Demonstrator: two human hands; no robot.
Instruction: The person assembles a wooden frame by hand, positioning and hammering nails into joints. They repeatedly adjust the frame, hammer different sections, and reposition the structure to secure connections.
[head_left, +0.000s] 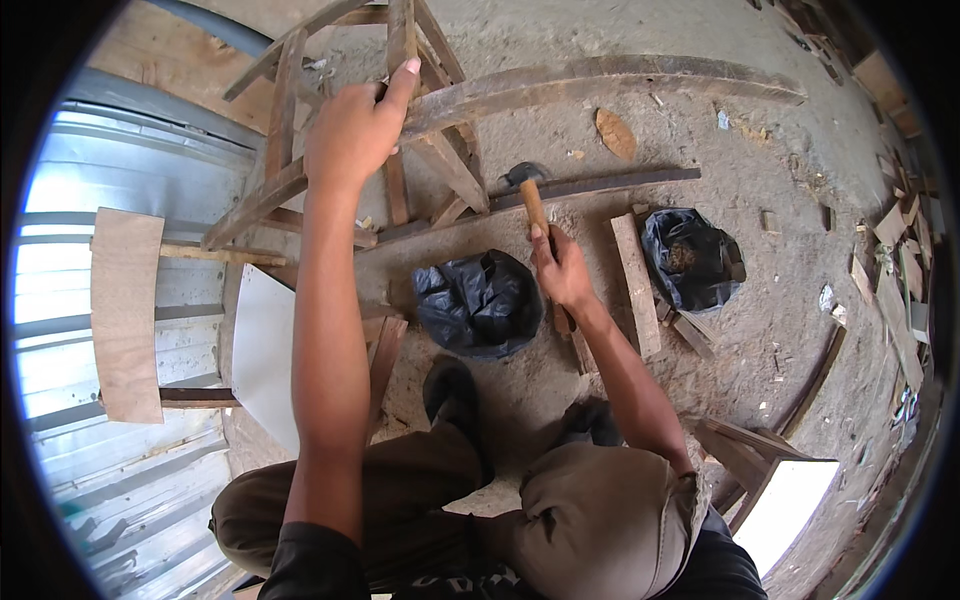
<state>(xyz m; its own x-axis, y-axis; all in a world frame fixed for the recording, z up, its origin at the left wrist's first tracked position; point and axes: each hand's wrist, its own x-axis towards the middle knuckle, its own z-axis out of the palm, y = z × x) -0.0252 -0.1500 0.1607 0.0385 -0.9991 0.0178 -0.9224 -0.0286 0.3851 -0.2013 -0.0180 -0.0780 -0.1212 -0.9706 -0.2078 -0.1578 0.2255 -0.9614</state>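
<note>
My left hand [357,125] is wrapped round a bar of a wooden frame [285,110], where several of its pieces meet at the upper left. A long wooden beam [600,80] runs from that joint to the right. Lower and to the right, my right hand [562,268] is closed on the wooden handle of a hammer [534,203]. The hammer's dark head is slightly blurred and sits close to a dark wooden strip [620,187] on the ground. Between my arms lies a black plastic bag [478,305] with its mouth open.
A second black bag [695,258] holds brownish bits, beside a short plank [636,285]. Corrugated metal sheeting [140,330] with a plywood piece [128,315] stands at left. Wood scraps [900,255] pile up at right. A white-topped wooden piece [785,515] is near my right knee.
</note>
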